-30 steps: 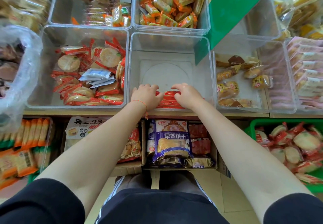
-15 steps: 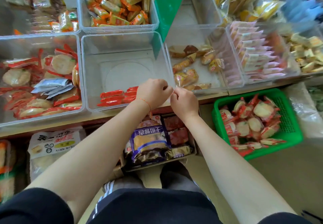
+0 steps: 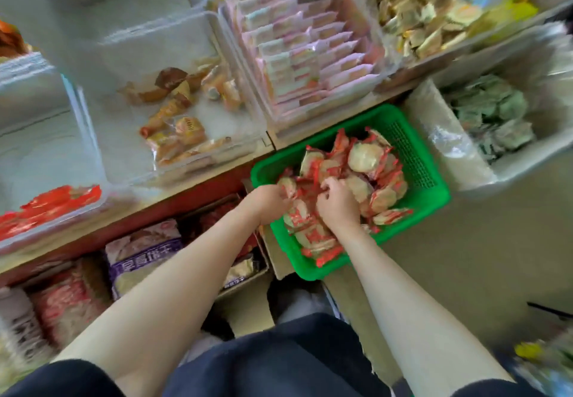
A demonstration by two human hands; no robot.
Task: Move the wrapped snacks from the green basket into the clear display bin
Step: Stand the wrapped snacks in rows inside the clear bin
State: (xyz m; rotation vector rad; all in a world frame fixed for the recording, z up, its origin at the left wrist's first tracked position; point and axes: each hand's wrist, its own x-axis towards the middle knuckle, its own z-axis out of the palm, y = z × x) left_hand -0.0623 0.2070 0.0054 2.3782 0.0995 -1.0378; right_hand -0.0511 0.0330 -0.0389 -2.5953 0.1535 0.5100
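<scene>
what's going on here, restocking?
Yes. A person has both hands in the green basket on the floor: left hand and right hand are gathering red-wrapped snacks. The basket is well filled. The clear bin on the shelf to the left holds only a few red packets along its front edge.

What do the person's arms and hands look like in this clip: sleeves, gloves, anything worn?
Both forearms are bare, with short dark navy or black sleeves ending above the elbows at the frame's bottom edge. The left hand and right hand are ungloved. No watch or rings are visible; the frame is too blurred to rule out a thin wristband.
</scene>
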